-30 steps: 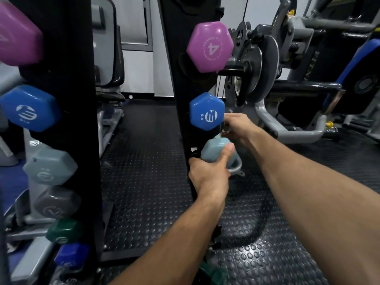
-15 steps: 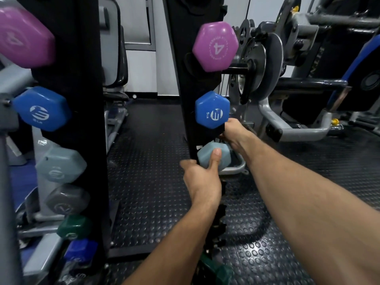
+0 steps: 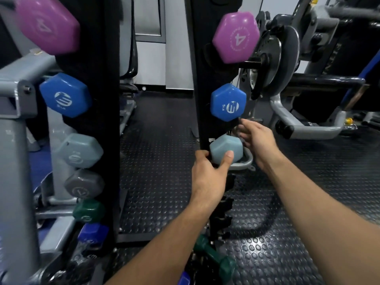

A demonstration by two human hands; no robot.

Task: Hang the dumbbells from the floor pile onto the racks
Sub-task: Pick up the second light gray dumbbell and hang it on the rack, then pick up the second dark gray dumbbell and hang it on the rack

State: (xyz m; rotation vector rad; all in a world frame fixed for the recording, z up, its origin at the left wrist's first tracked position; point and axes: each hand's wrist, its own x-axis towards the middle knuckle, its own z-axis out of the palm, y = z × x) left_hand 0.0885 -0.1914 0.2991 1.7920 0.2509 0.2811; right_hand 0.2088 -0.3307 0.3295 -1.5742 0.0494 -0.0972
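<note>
A pale blue-grey dumbbell (image 3: 224,148) sits in the third slot of the right black rack (image 3: 198,79), under a blue one (image 3: 227,102) and a purple one (image 3: 236,37). My left hand (image 3: 207,177) grips its near head, thumb pressed on the front face. Just behind and to the right of that dumbbell, my right hand (image 3: 258,140) hovers with its fingers spread, holding nothing. The lower hooks (image 3: 225,204) of this rack hold nothing. On the floor at its foot lies a green dumbbell (image 3: 216,258). The left rack (image 3: 98,120) carries several dumbbells.
A grey weight machine with a plate (image 3: 275,58) and a curved foot bar (image 3: 304,122) stands close behind the right rack. A grey metal frame (image 3: 14,128) fills the left edge. Black studded rubber floor (image 3: 160,161) lies between the racks.
The pale dumbbell has gone from my two hands into the rack slot. My right hand has come off its far end and spread its fingers. My left hand still holds the near head.
</note>
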